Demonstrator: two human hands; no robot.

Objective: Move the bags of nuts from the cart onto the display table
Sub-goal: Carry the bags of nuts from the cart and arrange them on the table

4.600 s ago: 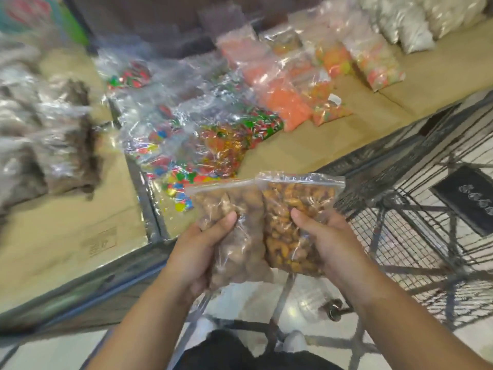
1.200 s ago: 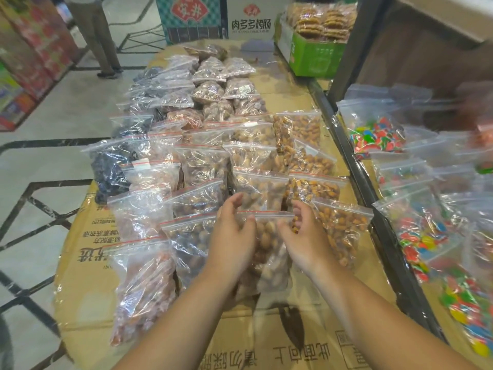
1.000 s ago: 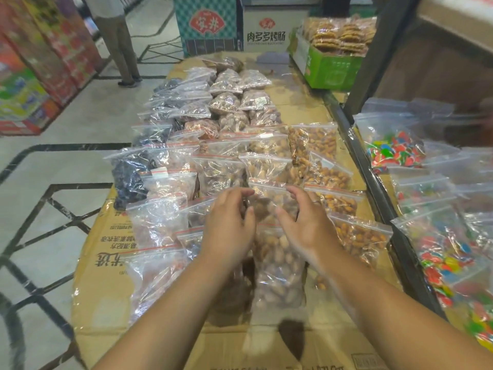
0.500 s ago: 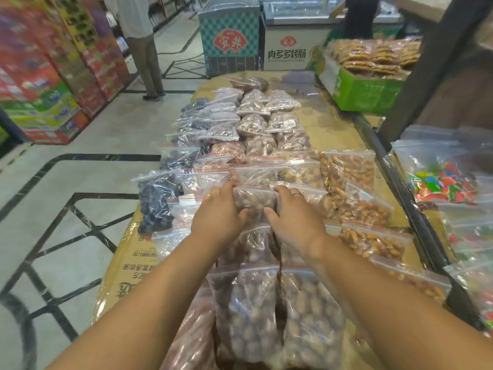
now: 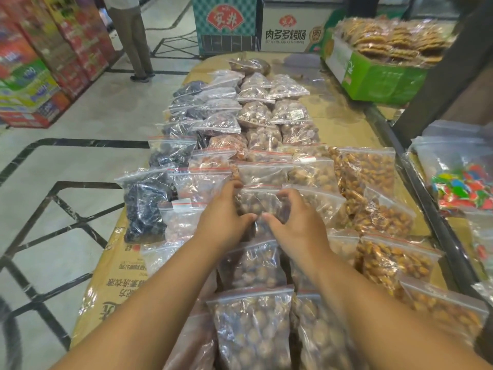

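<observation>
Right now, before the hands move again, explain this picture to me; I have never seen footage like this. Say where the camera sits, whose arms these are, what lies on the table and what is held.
There is no machine here. A person wears one wide-angle camera on the head, looking forward and down, so the two bare arms reaching in from the bottom are that person's own. The left hand and right hand both curl round one clear zip bag of brown nuts, low over the others; whether it rests on them I cannot tell. Below is the display table, covered with cardboard and rows of similar bags: dark pieces on the left, orange-coated nuts on the right. Further right lies colourful candy, and a green box stands at the far end.
</observation>
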